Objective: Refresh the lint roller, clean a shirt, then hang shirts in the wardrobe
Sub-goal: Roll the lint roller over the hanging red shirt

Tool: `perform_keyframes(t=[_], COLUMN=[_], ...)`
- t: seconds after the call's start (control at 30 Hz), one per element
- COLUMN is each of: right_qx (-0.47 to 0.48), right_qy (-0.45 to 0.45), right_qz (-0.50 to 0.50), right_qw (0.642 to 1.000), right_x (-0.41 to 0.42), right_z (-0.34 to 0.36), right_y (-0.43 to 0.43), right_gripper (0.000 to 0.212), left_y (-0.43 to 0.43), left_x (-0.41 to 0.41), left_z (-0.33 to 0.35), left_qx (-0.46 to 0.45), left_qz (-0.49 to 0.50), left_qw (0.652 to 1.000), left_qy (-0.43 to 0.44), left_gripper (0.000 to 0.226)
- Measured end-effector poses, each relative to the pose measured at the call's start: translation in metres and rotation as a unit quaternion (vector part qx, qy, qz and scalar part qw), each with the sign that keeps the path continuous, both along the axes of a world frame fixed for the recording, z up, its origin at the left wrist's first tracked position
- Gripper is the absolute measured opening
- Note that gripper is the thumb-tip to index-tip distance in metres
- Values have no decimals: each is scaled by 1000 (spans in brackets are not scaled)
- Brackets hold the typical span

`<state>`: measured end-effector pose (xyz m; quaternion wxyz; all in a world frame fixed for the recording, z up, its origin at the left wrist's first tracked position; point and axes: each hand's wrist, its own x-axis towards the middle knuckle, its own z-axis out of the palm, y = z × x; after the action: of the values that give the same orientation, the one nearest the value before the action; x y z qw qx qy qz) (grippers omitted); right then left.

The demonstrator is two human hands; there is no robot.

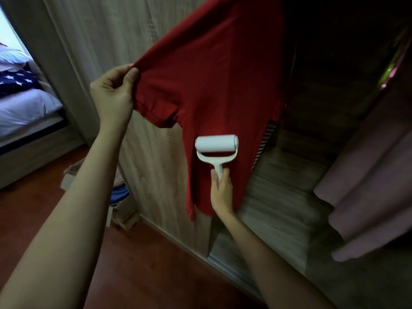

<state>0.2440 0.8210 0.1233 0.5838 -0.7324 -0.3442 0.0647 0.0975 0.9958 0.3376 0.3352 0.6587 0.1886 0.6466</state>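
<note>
A red shirt hangs in front of the open wardrobe, its top out of view. My left hand pinches the edge of its short sleeve and pulls it out to the left. My right hand grips the handle of a white lint roller, whose roll lies flat against the lower front of the shirt. A striped garment shows just behind the red shirt's right edge.
The wardrobe's wooden side panel stands behind the shirt, with wooden shelves inside below. A pink curtain or cloth hangs at the right. A bed is at the far left, and boxes sit on the red-brown floor.
</note>
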Motion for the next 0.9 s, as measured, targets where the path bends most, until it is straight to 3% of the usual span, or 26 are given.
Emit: perform_keyframes(t=[0.13,0.33,0.57,0.77,0.9], right_qx=[29,-85,12,-97,-90], right_qy=[-31,12,-19,31,27], right_qz=[14,-16,15,17,44], right_qw=[999,996,1000,995,995], right_x=[10,4,11,7,17], right_z=[30,-68,20,-67,-40], right_y=[16,-27,15,-20,-4], right_gripper=[23,28,25,19,21], left_y=[-1,-4,-8,-12,-11], left_x=[0,3,9,7,6], left_z=[0,-5,-11,-11,-11], left_qx=[-4,-17,-24,-15,-20], left_qz=[8,14,20,22,20], left_qw=[1000,999,999,999,999], left_qy=[-9,-31,-43,-36,-37], left_gripper=[7,16,17,12,12])
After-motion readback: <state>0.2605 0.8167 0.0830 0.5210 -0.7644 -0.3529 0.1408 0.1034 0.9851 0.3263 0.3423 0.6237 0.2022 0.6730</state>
